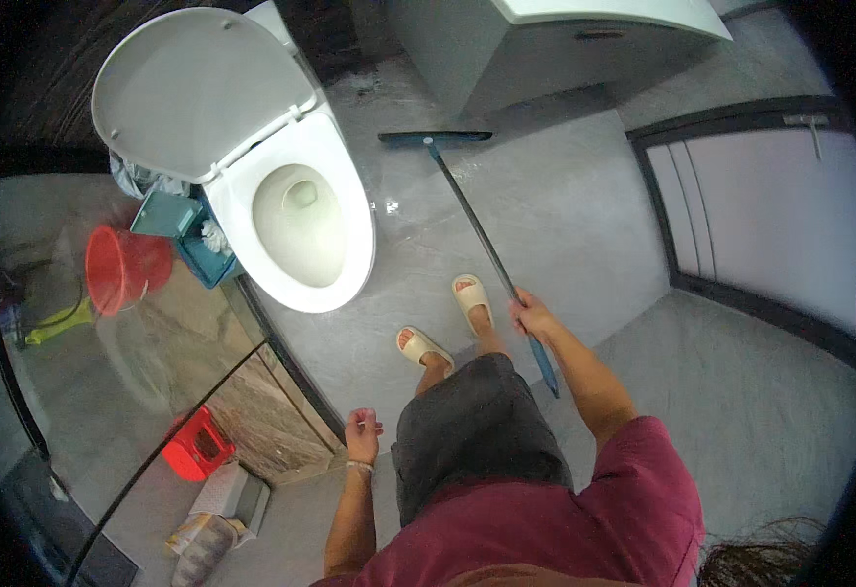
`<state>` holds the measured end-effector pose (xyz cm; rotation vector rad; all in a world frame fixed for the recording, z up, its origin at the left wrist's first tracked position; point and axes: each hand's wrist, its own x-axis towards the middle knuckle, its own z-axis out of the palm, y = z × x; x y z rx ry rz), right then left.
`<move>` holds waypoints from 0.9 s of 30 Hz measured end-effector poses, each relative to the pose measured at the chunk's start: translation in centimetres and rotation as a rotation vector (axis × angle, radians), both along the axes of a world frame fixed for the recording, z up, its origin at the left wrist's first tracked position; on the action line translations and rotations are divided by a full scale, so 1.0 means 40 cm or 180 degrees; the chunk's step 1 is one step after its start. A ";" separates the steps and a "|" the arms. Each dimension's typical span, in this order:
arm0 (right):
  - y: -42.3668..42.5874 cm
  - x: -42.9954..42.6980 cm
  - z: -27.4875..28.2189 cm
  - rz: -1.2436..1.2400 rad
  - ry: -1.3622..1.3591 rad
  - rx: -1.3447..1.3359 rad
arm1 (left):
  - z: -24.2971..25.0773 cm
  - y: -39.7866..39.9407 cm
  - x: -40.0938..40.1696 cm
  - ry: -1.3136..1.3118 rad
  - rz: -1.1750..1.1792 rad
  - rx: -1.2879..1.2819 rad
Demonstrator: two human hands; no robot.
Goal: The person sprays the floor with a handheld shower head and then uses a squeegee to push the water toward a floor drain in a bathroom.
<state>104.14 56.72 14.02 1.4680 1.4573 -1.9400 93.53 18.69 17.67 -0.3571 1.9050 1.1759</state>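
My right hand (534, 317) is wrapped around the dark pole of a floor squeegee (476, 220), just above its blue end grip (543, 367). The squeegee's wide black head (435, 136) rests on the grey floor, between the toilet and a vanity cabinet. Beside my left thigh hangs my left hand (363, 434), loosely curled, with nothing seen in it. A bracelet circles that wrist. To the left of the squeegee stands a white toilet (354, 249) with its lid (200, 92) and seat raised.
An open teal waste bin (211, 271) holding crumpled tissue stands against the toilet. Past the glass partition are a red bucket (130, 268), a red plastic stool (200, 447) and a grey box (240, 495). The cabinet (442, 51) overhangs ahead; a framed door (765, 227) stands right.
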 end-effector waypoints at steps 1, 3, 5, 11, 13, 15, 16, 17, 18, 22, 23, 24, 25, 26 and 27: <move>-0.001 0.129 0.019 0.0380 -0.0036 0.0329 | -0.028 0.012 -0.007 0.0031 -0.0063 -0.0013; -0.081 0.386 0.066 0.0722 -0.0420 0.1110 | -0.059 -0.022 0.010 0.0078 -0.0427 -0.0255; -0.143 0.569 0.095 0.0690 -0.0669 0.1269 | -0.145 -0.093 0.004 0.0152 -0.1083 -0.0974; -0.122 0.791 -0.008 0.0402 -0.1432 0.0945 | -0.207 -0.123 0.009 0.0220 -0.1539 -0.1102; -0.043 0.774 -0.020 0.0466 -0.1587 0.0892 | -0.106 -0.002 -0.012 -0.0281 -0.1401 -0.1055; 0.080 0.688 -0.053 0.0708 -0.1488 0.0870 | -0.075 0.055 -0.007 -0.0316 -0.1252 -0.0963; 0.146 0.603 -0.050 0.0848 -0.1458 0.0877 | -0.075 0.071 0.008 -0.0374 -0.1107 -0.0848; 0.199 0.579 -0.109 0.0887 -0.1266 0.1052 | -0.091 0.076 0.027 -0.0496 -0.0978 -0.0907; 0.259 0.538 -0.176 0.0931 -0.1055 0.1223 | -0.116 0.075 0.042 -0.0537 -0.0838 -0.0903; 0.475 0.166 -0.295 0.1162 -0.0670 0.1707 | -0.131 0.126 0.095 -0.0710 -0.0378 -0.0974; 0.510 0.095 -0.387 0.1265 -0.0390 0.1948 | -0.126 0.144 0.112 -0.0779 -0.0214 -0.1041; 0.508 -0.068 -0.362 0.1274 -0.0749 0.1167 | -0.123 0.130 0.140 -0.0683 -0.0108 -0.1097; 0.507 -0.185 -0.338 0.1213 -0.0902 0.1091 | -0.134 0.116 0.168 -0.0578 -0.0068 -0.1076; 0.530 -0.224 -0.418 0.1100 -0.0685 0.1634 | -0.135 0.156 0.172 -0.0699 0.0066 -0.1082; 0.536 -0.278 -0.464 0.1100 -0.0591 0.1860 | -0.121 0.184 0.179 -0.0813 0.0248 -0.1140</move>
